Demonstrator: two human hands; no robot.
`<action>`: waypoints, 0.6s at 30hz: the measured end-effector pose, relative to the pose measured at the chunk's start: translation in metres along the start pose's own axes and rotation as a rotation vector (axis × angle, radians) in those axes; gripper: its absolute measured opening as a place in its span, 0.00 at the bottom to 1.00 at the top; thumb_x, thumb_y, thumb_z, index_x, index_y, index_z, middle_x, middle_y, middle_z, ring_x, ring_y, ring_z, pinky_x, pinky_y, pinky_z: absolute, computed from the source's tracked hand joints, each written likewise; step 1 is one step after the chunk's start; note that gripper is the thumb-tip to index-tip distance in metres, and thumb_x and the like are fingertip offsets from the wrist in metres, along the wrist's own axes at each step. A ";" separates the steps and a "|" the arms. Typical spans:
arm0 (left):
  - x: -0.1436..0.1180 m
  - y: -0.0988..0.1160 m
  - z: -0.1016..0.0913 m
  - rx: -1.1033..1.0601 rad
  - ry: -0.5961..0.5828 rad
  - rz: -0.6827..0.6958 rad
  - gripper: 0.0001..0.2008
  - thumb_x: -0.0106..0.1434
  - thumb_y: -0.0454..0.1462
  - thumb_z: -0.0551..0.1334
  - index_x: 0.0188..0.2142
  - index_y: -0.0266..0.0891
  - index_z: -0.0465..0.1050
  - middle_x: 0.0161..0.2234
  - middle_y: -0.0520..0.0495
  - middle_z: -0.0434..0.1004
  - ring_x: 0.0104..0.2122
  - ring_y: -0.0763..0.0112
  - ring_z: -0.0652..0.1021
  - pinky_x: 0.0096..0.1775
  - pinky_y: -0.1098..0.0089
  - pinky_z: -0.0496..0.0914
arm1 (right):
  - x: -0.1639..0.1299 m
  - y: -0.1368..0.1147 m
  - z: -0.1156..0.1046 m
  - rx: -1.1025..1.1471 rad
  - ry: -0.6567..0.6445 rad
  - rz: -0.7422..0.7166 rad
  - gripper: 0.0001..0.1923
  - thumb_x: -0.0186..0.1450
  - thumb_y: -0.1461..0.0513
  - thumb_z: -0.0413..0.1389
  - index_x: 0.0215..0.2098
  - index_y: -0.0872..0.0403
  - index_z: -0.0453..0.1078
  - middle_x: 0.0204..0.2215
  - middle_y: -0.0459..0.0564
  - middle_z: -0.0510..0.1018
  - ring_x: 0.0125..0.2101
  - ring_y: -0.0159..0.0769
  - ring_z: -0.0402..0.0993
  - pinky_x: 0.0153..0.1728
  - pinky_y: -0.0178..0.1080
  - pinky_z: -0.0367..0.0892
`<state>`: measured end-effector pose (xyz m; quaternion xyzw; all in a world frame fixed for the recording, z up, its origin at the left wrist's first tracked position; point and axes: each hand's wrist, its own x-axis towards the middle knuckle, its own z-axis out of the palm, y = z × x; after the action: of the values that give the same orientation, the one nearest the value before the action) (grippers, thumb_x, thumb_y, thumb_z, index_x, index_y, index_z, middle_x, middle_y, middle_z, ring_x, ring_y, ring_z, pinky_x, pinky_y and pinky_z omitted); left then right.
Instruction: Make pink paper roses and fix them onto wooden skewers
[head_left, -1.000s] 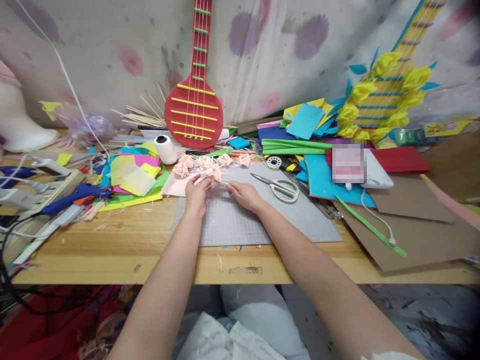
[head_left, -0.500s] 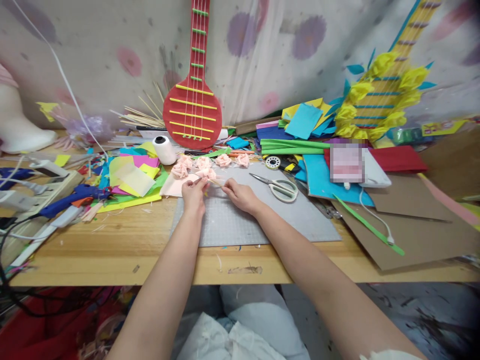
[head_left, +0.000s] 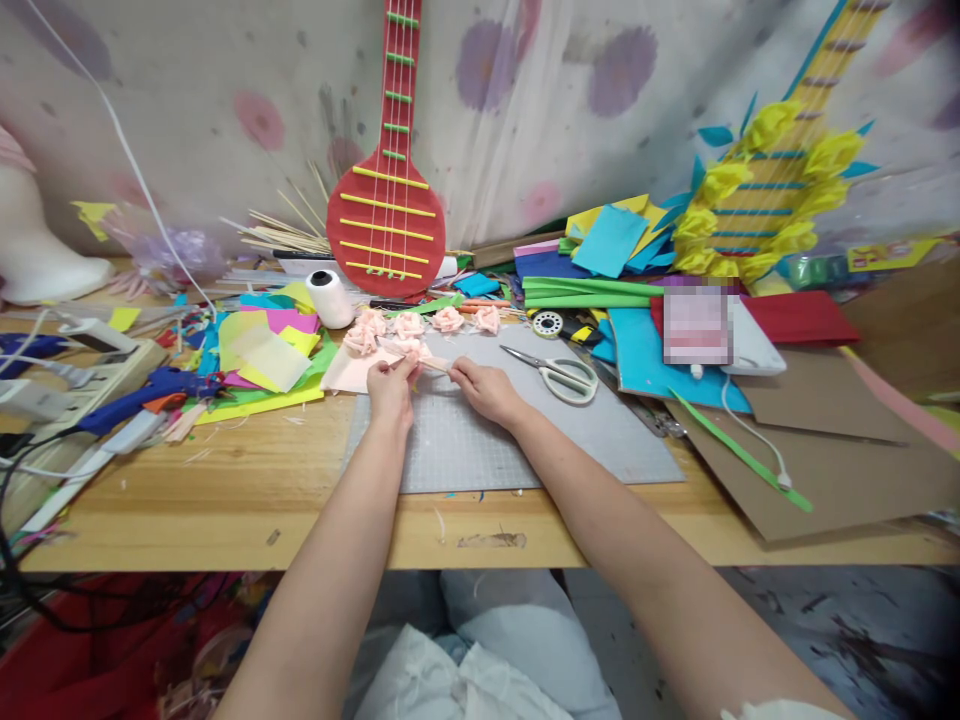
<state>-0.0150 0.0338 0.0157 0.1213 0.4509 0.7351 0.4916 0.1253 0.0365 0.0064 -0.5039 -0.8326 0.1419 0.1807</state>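
Observation:
Between my two hands stretches a narrow strip of pale pink paper (head_left: 435, 363). My left hand (head_left: 391, 385) pinches its left part, and my right hand (head_left: 484, 388) grips its right end with closed fingers. Just behind them lie several pink paper flowers (head_left: 448, 319) in a row, and one sits right at the left fingertips, partly covered. A pale pink paper sheet (head_left: 343, 372) lies left of my left hand. Under both hands is a grey cutting mat (head_left: 480, 450). Scissors (head_left: 559, 377) with pale handles rest on it, to the right of my right hand.
At the back stands a red paper lute (head_left: 386, 230), with a white thread spool (head_left: 328, 300) beside it. Coloured paper scraps (head_left: 262, 350) and a blue glue gun (head_left: 150, 392) lie left. On the right are cardboard (head_left: 825, 470), a white cable and a yellow flowered instrument (head_left: 757, 200).
The pink paper strip between my hands now shows broader and flatter. My hands have barely moved, and the whole view has shifted very slightly.

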 end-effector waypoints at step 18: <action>0.001 -0.001 -0.002 0.004 -0.057 -0.029 0.21 0.43 0.25 0.66 0.23 0.38 0.51 0.21 0.57 0.65 0.23 0.80 0.72 0.30 0.76 0.69 | 0.000 0.002 0.001 0.062 0.057 0.005 0.17 0.65 0.51 0.42 0.34 0.51 0.67 0.25 0.45 0.74 0.26 0.31 0.68 0.27 0.31 0.52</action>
<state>-0.0162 0.0338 0.0130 0.1364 0.4397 0.7232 0.5148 0.1265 0.0375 0.0047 -0.5042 -0.8211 0.1537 0.2192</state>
